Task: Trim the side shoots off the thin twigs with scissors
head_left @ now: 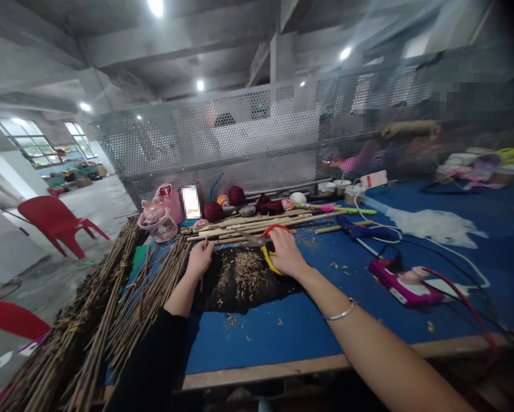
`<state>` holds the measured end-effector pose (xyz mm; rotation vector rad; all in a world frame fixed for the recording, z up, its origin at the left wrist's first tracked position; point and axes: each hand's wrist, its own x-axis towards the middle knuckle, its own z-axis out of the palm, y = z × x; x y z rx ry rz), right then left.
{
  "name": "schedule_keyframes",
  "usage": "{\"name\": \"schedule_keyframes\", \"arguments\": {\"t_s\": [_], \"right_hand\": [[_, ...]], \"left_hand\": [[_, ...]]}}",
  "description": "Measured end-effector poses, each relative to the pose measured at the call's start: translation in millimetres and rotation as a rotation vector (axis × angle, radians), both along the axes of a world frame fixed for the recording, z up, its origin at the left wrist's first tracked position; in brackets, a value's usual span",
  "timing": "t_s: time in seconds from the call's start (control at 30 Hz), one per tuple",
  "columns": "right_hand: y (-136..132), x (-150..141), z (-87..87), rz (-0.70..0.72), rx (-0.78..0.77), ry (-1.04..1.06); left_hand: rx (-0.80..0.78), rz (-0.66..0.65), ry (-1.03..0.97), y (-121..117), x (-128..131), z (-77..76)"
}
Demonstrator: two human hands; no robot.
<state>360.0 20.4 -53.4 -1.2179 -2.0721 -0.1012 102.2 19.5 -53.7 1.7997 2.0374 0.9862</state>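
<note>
R forearm point(381, 346) nearest; R hand point(286, 252) grasps scissors point(267, 258) by handles. L hand point(199, 260) pinches thin twig point(202, 282) over black cloth point(209, 296): prob. light, stiff, brittle; best held mid-stem, gently, clear of blades.

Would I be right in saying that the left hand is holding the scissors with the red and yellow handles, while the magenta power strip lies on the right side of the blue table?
Not quite: the head view shows the scissors in the right hand, not the left. The magenta power strip does lie on the right side of the blue table.
</note>
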Motion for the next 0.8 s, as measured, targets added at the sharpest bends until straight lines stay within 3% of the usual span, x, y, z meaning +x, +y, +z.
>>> {"name": "schedule_keyframes", "arguments": {"t_s": [0.23,0.4,0.57,0.7,0.8], "right_hand": [[18.2,7.2,-13.7,-0.169,-0.183,0.427],[20.9,10.7,-16.1,-0.197,-0.283,0.423],[18.3,6.9,-16.3,-0.166,-0.296,0.389],[17.6,4.9,-17.4,-0.159,-0.306,0.357],[18.0,4.8,-18.0,-0.149,-0.319,0.367]], "left_hand": [[-0.161,-0.139,0.100,-1.7,1.8,-12.1],[-0.186,-0.344,0.119,-3.0,10.1,-3.7],[-0.163,-0.277,0.306,-6.2,15.0,0.7],[-0.215,-0.391,0.329,-9.5,17.0,1.2],[-0.188,-0.334,0.350,-12.8,15.0,2.2]]}}
